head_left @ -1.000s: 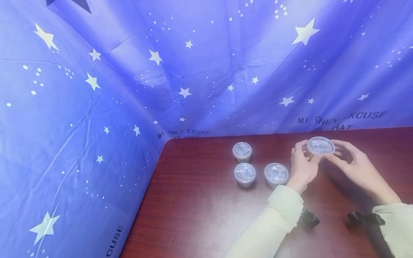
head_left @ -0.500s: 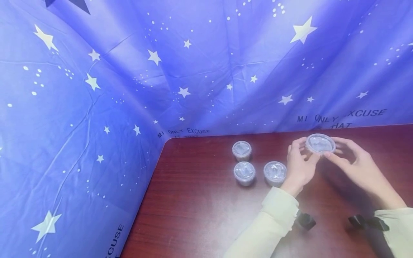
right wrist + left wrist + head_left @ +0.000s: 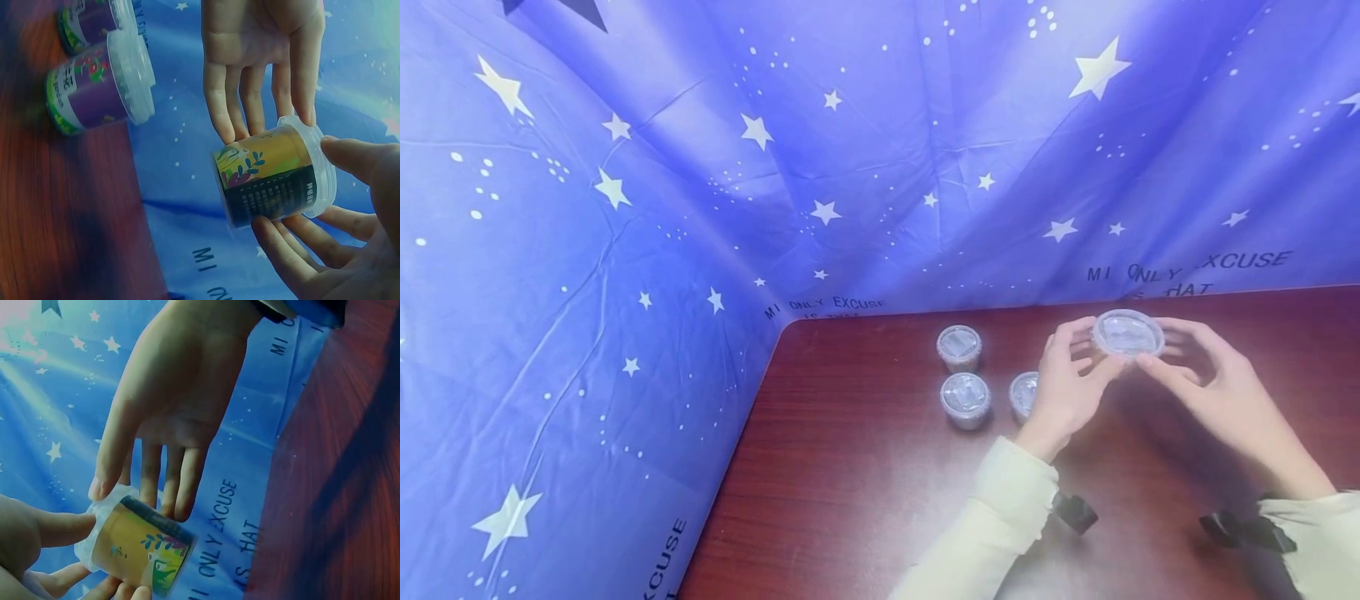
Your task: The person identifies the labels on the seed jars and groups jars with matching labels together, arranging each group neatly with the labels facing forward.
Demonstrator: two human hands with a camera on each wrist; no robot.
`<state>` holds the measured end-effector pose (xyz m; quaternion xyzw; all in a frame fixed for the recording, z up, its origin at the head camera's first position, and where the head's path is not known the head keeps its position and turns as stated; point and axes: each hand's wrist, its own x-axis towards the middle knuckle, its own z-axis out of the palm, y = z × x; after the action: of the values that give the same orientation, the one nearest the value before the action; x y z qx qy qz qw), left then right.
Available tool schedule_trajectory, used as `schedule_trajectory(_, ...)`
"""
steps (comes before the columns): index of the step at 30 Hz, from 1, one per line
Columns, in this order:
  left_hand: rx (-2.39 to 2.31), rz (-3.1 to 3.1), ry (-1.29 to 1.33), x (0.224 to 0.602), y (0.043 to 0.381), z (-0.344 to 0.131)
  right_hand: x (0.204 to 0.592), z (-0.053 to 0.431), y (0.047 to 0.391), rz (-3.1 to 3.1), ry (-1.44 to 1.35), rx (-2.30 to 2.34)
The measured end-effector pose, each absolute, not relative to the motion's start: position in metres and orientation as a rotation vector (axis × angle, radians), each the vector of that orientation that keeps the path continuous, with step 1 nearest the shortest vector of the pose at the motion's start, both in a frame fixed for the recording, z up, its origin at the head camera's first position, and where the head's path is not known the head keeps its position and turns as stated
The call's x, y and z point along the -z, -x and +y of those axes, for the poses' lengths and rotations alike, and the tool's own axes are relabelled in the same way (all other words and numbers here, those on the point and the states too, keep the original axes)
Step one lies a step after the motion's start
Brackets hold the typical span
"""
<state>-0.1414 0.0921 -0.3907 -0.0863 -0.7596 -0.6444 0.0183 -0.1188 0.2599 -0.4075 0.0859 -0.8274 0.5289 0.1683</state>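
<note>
A lidded plastic tub (image 3: 1129,333) with a translucent lid is held up over the far part of the table between both hands. Its label (image 3: 265,172) is yellow and dark, with leaf drawings and small printed text. My left hand (image 3: 1067,387) grips it from the left, the thumb on the lid's rim and fingers along the wall. From the other side my right hand (image 3: 1221,387) grips it, thumb also at the lid (image 3: 319,175) and fingers under and around the wall. In the left wrist view the tub (image 3: 140,540) lies tilted between the two hands.
Three similar lidded tubs stand on the dark red table (image 3: 850,467): a back one (image 3: 958,346), a front one (image 3: 966,400) and one (image 3: 1022,395) partly behind my left hand. A purple label (image 3: 94,90) shows on one. A blue starry cloth (image 3: 850,167) hangs behind.
Both hands have shifted slightly left with the tub between them, and my left hand now covers more of the nearest standing tub. The grip looks the same.
</note>
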Motion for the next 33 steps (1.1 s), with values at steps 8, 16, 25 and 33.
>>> schedule_trajectory(8, 2.049, -2.329, 0.368, 0.385, 0.14, 0.068, 0.4, 0.246, 0.114, -2.327, -0.328, -1.523)
schedule_trajectory(16, 2.14, -2.301, 0.425, 0.387, 0.141, 0.041, 0.396, 0.232, 0.112, -2.359, -0.369, -1.526)
schedule_trajectory(25, 2.223, -2.242, 0.432, 0.389, 0.137, 0.02, 0.392, 0.217, 0.108, -2.356, -0.395, -1.537)
schedule_trajectory(33, 2.251, -2.263, 0.355, 0.39, 0.129, 0.004, 0.39, 0.206, 0.105, -2.379, -0.428, -1.561)
